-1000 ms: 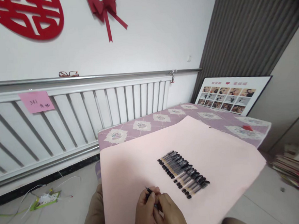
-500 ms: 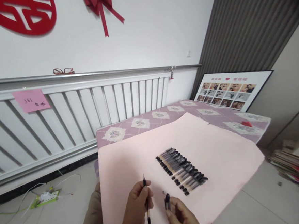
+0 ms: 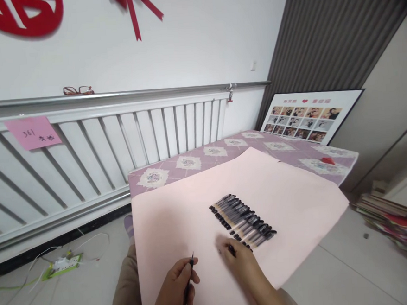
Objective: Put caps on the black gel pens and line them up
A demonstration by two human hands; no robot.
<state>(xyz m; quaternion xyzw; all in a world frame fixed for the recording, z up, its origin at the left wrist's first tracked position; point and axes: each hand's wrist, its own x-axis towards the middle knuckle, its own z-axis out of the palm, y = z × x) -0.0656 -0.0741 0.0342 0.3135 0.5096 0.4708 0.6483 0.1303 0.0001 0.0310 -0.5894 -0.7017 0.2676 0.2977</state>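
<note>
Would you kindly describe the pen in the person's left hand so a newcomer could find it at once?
Start at the large pink sheet covering the table, where a row of black capped pens lies side by side. Nearer the camera, the left hand grips a single pen. Unlike the capped ones in the row, it is off the sheet, uncapped, its bare tip pointing up.

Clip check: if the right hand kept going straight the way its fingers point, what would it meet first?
Most likely the near end of the row of black pens on the pink sheet; the right hand already lies close, though blur hides the gap.
</note>
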